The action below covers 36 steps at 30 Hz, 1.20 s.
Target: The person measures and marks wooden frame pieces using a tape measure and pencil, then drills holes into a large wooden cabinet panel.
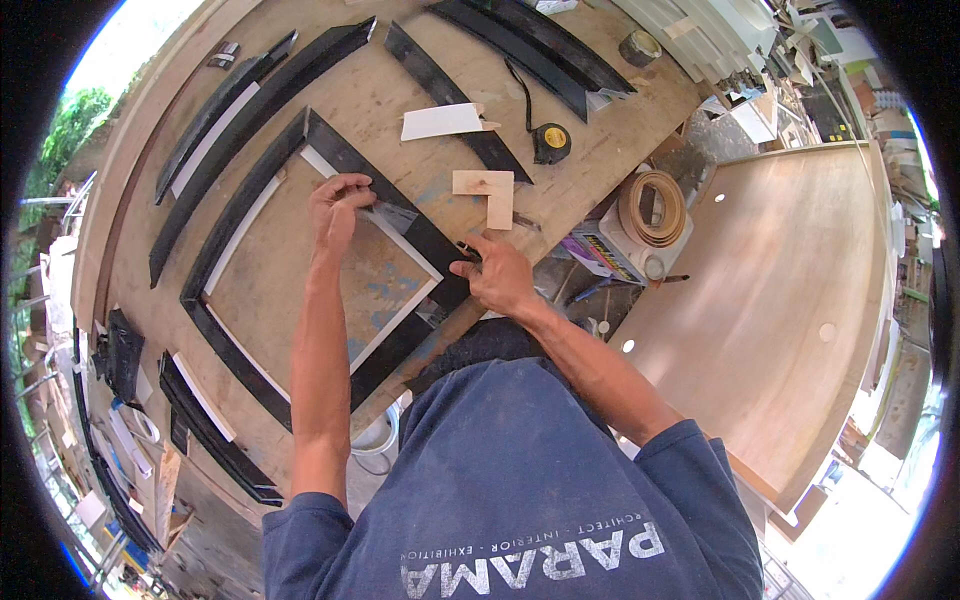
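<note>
A black rectangular frame with a white inner edge lies on the wooden worktable. My left hand is at the frame's far side, fingers curled together beside a thin clear piece that lies over the frame. What those fingers pinch, if anything, is too small to make out. Over the frame's right corner, my right hand closes around a small black tool; its exact kind is mostly hidden by the fingers. Just beyond that hand sits an L-shaped piece of pale wood.
Loose black strips lie at the far left, and another black strip carries a white piece. A tape measure and tape roll rest farther back. Rolled edging and a large wooden panel stand right.
</note>
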{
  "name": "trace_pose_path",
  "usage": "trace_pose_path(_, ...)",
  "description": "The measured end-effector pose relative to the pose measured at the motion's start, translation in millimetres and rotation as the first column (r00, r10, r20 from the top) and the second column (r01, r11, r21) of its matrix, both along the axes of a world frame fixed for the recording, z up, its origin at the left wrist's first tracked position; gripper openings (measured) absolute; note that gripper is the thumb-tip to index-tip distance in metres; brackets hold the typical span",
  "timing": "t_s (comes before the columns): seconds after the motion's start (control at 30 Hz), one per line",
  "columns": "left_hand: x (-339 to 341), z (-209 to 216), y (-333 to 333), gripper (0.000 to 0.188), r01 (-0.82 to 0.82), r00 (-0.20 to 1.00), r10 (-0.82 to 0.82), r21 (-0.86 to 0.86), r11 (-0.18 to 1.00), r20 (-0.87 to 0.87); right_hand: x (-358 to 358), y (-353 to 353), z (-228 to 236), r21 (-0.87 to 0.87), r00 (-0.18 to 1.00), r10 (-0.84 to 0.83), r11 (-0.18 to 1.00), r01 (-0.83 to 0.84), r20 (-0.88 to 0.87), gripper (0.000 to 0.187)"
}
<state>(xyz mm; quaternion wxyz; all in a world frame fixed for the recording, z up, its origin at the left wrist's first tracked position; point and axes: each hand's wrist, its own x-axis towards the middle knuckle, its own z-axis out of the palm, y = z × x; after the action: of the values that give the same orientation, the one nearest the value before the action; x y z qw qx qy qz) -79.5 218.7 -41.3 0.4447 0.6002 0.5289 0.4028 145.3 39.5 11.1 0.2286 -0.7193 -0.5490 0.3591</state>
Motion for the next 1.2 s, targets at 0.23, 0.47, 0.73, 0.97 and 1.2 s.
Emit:
trace_pose_path(0.23,-36,48,-14,0.016,-0.22,0.974,0.216,0.047,0.974,0.067,7,-2,-13,-0.064,0.999,0.04,0.997,-0.038,0.023,0.041)
trace_pose_path(0.47,16,71,-163,0.031,0.446,0.814,-0.371,0.07,0.892,-0.447,3,-11,-19,0.07,0.999,0.025,0.997,-0.026,0.024,0.043)
trace_pose_path(0.73,20,44,-196,0.034,0.254,0.881,-0.178,0.121,0.96,-0.438,-1,-17,-11,0.097,1.0,-0.01,0.995,0.007,0.028,0.056)
trace_pose_path(0.97,24,54,-199,0.022,0.218,0.863,-0.21,-0.035,0.975,-0.459,-9,-16,-11,0.077,0.997,-0.059,0.995,0.056,0.04,0.056)
trace_pose_path(1.2,24,65,-196,0.019,0.189,0.836,-0.189,-0.053,0.981,-0.516,-6,-14,-10,0.059,0.998,-0.018,0.998,0.014,0.064,0.056)
